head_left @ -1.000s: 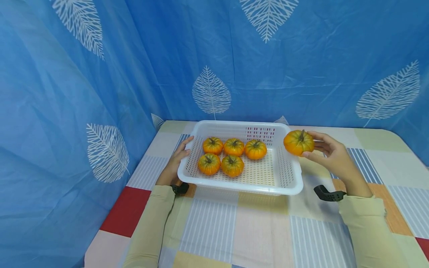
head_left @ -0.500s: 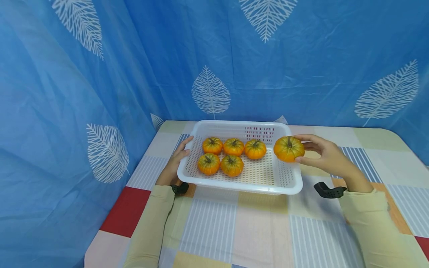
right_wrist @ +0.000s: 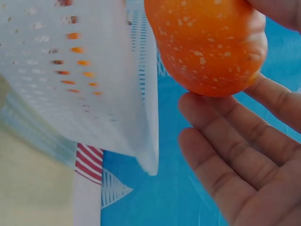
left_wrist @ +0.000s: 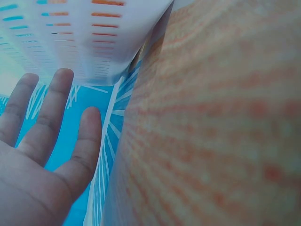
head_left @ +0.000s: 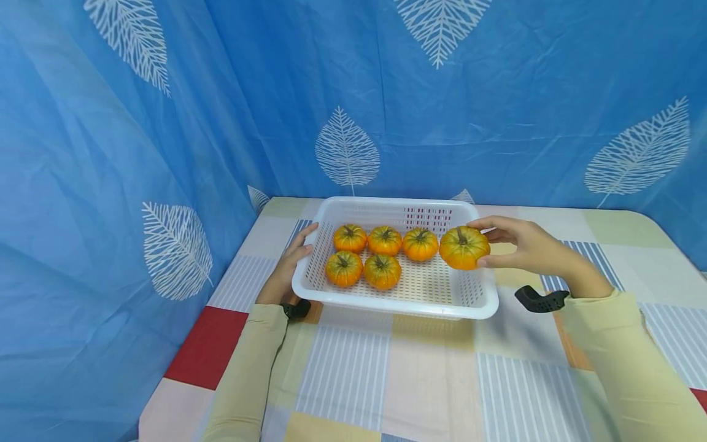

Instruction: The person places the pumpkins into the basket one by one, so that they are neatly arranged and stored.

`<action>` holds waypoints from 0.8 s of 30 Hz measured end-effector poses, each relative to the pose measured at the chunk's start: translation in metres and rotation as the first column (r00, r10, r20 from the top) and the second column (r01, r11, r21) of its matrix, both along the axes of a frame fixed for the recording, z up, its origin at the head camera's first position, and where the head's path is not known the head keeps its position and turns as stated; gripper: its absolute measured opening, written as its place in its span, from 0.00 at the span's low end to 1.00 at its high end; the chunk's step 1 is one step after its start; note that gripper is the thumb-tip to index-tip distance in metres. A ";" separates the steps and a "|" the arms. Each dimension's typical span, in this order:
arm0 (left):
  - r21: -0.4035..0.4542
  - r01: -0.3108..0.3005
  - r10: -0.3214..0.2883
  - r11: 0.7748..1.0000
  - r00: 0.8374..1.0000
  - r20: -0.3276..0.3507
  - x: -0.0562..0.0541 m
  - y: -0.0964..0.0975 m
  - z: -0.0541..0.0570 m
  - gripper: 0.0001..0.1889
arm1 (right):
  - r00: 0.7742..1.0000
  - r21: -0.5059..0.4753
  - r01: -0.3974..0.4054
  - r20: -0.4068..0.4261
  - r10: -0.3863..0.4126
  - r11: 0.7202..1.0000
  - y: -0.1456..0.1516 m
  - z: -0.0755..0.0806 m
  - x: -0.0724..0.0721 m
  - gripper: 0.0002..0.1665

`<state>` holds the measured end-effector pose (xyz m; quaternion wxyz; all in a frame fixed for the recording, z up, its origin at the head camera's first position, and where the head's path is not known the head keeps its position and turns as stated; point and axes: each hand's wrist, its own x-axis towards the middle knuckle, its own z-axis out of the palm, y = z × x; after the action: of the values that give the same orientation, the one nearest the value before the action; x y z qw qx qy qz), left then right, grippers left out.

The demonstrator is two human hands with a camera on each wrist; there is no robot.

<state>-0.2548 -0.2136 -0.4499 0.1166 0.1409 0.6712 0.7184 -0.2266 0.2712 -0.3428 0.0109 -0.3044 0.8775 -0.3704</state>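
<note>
A white slotted plastic basket stands on the table with several small orange pumpkins inside, in a back row and a front row at its left. My right hand pinches another pumpkin between thumb and fingers, over the basket's right end; its stem points up. In the right wrist view the orange underside of this held pumpkin shows beside the basket wall. Fingers extended, my left hand rests at the basket's left side. The left wrist view shows those fingers spread near the slotted wall.
A patchwork-patterned cloth covers the table. Behind and to the left hangs a blue curtain with white leaf prints. Within the basket, bare slotted floor shows right of the front row.
My right hand has carried the pumpkin leftward, from beside the basket's right rim to above its inside. The left hand and the basket have stayed in place.
</note>
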 end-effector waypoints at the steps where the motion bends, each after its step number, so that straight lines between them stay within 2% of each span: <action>1: -0.002 -0.001 0.001 1.000 1.000 0.000 0.000 0.000 0.000 0.38 | 1.000 0.006 -0.011 0.019 0.010 1.000 -0.001 0.002 -0.002 0.37; 9: -0.005 -0.006 0.006 1.000 1.000 0.006 0.001 0.002 0.003 0.38 | 0.980 -0.011 -0.073 0.184 0.074 0.997 -0.009 0.014 -0.014 0.36; 24: -0.004 -0.011 0.011 1.000 1.000 0.018 0.000 0.001 0.001 0.38 | 0.937 0.002 -0.165 0.313 0.157 0.986 -0.033 0.016 -0.043 0.39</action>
<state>-0.2552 -0.2123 -0.4489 0.1190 0.1303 0.6723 0.7189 -0.2697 0.2384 -0.3272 0.1838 -0.3127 0.8420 -0.3993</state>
